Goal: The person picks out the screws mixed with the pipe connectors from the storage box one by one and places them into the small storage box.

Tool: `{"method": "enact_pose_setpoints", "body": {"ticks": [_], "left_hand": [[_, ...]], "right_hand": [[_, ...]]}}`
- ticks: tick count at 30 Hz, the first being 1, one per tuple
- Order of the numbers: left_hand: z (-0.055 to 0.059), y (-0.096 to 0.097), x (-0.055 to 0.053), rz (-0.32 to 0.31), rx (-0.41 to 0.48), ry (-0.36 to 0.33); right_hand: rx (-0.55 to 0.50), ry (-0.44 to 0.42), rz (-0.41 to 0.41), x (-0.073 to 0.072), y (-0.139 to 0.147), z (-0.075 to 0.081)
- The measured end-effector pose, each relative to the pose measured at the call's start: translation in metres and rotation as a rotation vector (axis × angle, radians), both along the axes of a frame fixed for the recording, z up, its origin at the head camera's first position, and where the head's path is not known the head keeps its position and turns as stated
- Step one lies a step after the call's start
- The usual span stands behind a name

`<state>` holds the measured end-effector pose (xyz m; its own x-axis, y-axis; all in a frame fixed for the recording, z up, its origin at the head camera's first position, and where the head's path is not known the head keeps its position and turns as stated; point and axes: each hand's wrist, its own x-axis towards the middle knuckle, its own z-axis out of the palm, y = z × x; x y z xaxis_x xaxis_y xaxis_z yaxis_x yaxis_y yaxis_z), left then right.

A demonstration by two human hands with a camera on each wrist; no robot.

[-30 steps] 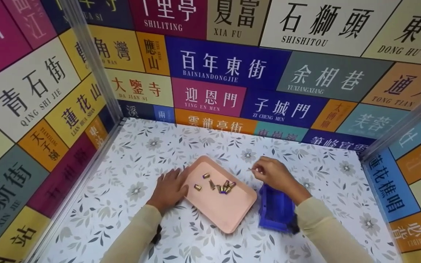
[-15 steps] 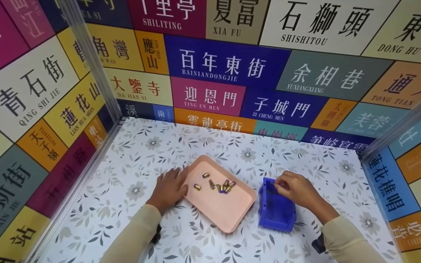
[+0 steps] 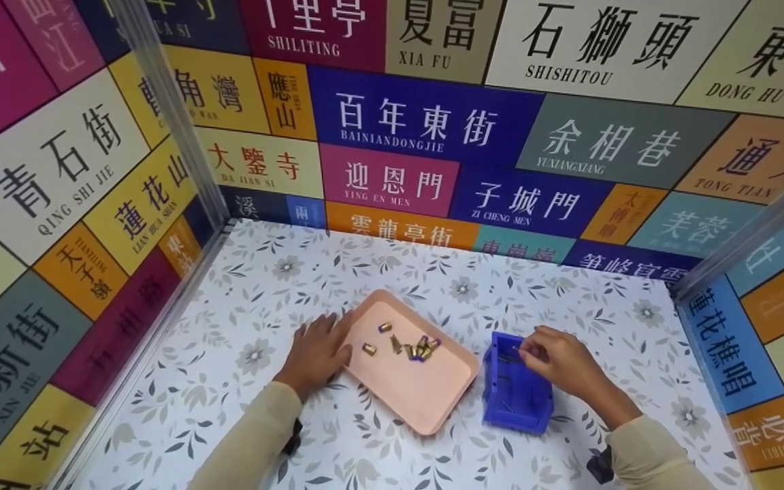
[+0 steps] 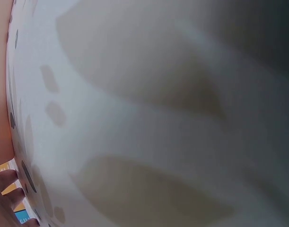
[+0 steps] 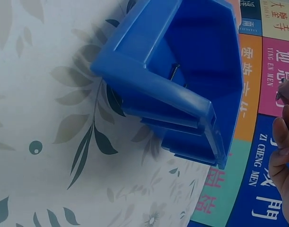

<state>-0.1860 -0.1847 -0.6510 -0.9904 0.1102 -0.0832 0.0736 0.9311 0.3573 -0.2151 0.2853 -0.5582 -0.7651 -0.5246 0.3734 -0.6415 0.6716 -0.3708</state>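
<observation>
Over the blue bin [image 3: 520, 420], my right hand [image 3: 561, 359] pinches a small thin metal piece, apparently a screw [image 5: 279, 94], between thumb and fingertips. A dark screw [image 5: 174, 72] lies inside the bin in the right wrist view, and a few thin pieces show on its floor in the head view. My left hand [image 3: 315, 355] rests with fingers extended at the left edge of the pink tray [image 3: 409, 401]. Several small gold cylinders [image 3: 369, 349] with purple ends lie in the tray, plus a greyish piece [image 3: 396, 345] too small to tell.
The table [image 3: 283, 286] has a white leaf-and-flower covering. Colourful panels with place names [image 3: 426, 116] wall it in at the back and both sides. Tray and bin stand side by side, a narrow gap between them.
My right hand has come from beyond the bin's far end back towards me and right, now over the bin's right side. The left hand and the tray have not moved.
</observation>
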Motion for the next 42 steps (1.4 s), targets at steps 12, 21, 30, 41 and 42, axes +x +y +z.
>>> {"method": "enact_pose_setpoints", "body": {"ticks": [12,21,30,41,42], "left_hand": [[-0.0037,-0.0022,-0.0041,-0.025,-0.019,0.043],[-0.0015,-0.0007,-0.0043,-0.015,-0.026,0.027],[-0.0021,-0.0008,-0.0043,-0.015,-0.032,0.033],[0.0002,-0.0011,-0.0005,-0.015,0.021,0.026],[-0.0002,-0.0011,-0.0006,-0.014,0.02,0.022]], "right_hand": [[0.021,-0.005,0.007,0.0021,0.0044,-0.0008],[0.023,-0.024,0.014,0.0027,0.0067,0.0001],[0.018,-0.008,0.02,0.0021,0.0073,-0.0008],[0.005,0.055,0.027,0.0034,0.0069,-0.0019],[0.006,0.059,0.027,0.0032,0.0068,-0.0019]]}}
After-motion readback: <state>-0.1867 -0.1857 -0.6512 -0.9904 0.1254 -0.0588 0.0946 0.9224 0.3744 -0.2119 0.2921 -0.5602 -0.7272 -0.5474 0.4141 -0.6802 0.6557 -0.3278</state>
